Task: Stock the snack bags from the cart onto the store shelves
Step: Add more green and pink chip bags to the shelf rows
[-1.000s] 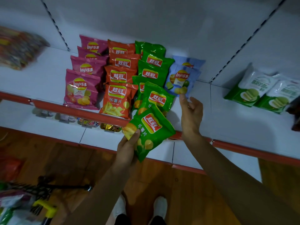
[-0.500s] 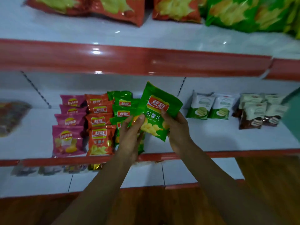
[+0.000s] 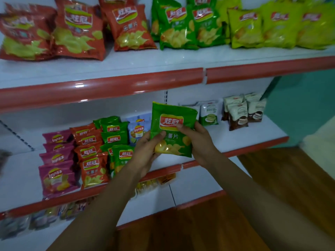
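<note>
Both hands now clamp the green bag [image 3: 174, 124], my left hand [image 3: 146, 151] at its lower left corner and my right hand [image 3: 197, 142] on its right edge; a second ago the left held it alone, low by the shelf lip. It is upright in the air before the middle shelf [image 3: 235, 134], just right of the green row [image 3: 116, 138], so I judge it is being squared up, not yet stocked. Its red logo bears Chinese characters with 薯片 below, and the pink bags [image 3: 56, 176] read Lay's.
</note>
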Tool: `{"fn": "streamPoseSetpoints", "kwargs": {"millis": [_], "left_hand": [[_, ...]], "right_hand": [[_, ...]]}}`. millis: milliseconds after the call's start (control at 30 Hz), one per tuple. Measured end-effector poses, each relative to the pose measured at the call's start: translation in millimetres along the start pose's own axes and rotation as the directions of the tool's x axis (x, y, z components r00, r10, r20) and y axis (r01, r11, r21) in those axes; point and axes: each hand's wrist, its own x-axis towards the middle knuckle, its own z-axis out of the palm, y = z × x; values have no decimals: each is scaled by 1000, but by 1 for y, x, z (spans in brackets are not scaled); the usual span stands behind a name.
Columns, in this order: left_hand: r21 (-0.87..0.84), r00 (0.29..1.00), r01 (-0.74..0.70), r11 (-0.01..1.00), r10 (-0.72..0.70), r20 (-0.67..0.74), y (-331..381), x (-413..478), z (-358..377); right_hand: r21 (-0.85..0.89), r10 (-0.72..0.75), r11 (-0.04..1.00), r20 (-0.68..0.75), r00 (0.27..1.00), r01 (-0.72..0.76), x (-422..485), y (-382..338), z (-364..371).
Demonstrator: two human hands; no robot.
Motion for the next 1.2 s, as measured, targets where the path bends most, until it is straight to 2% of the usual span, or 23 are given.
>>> {"fn": "streamPoseSetpoints", "kwargs": {"millis": [233,567,700,900,1200], "left_hand": [[22,998,-40,999,39,44,-4,-22,76],[75,975,-220,973,218,28,-3,-58,194],[121,946,-315,941,322,-38,26,-64,212],[304,874,-432,849,477,-90,77,-64,231],[471,843,-425,773,527,-105,147,7,232]], "right_hand": [[-26,-8,1000,-1,1000,8,-37,-43,-54],[-93,-78,992,82,994,85,-69,-131,-132],[-84,-129,986,133,983,141,-68,-165,-130],[-77,-195,974,212,958,215,-46,-211,-110],[-187,-329,913,188,925,363,45,-255,-77]]}}
